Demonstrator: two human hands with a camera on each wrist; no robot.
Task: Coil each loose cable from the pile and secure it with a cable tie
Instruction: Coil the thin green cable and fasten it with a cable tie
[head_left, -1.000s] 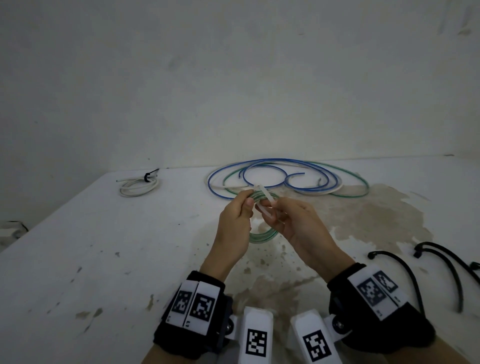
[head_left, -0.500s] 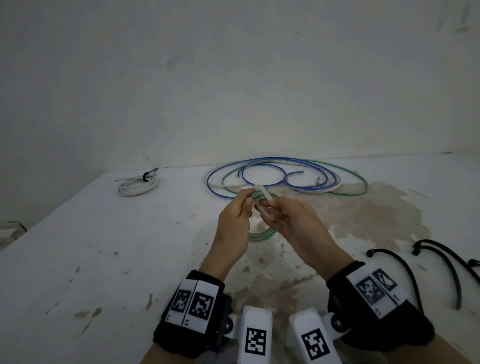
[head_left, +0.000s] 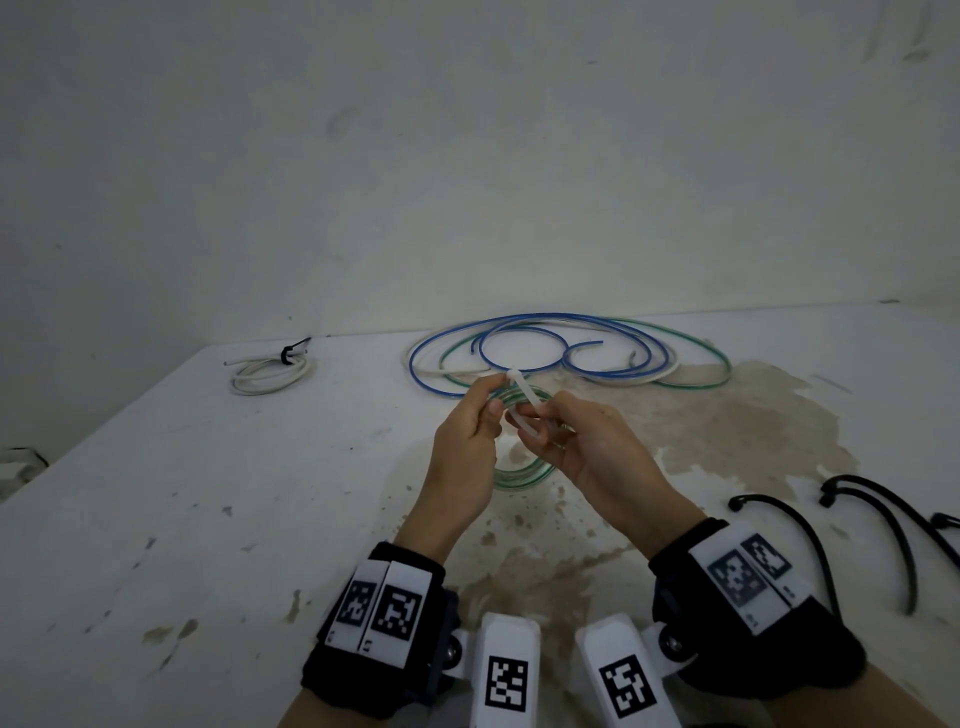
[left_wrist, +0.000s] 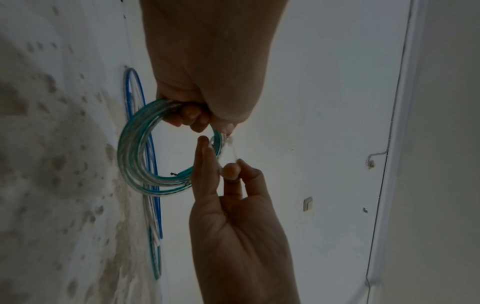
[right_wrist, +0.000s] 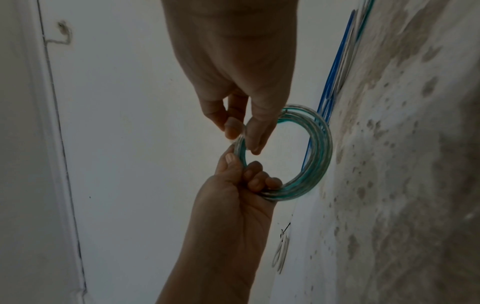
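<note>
A green-and-clear cable coil (head_left: 519, 475) hangs upright just above the stained table (head_left: 208, 519). My left hand (head_left: 492, 408) grips its top with curled fingers; the left wrist view shows the same coil (left_wrist: 135, 148). My right hand (head_left: 525, 418) pinches a white cable tie (head_left: 522, 392) between thumb and fingers, right beside the left thumb. In the right wrist view the cable tie (right_wrist: 238, 137) lies against the coil (right_wrist: 318, 152) where the two hands meet. Whether the tie is closed round the coil is hidden.
The loose pile of blue, green and white cables (head_left: 571, 348) lies behind the hands near the wall. A white coil bound with a black tie (head_left: 270, 371) sits at the back left. Several black cable ties (head_left: 810, 545) lie at the right edge.
</note>
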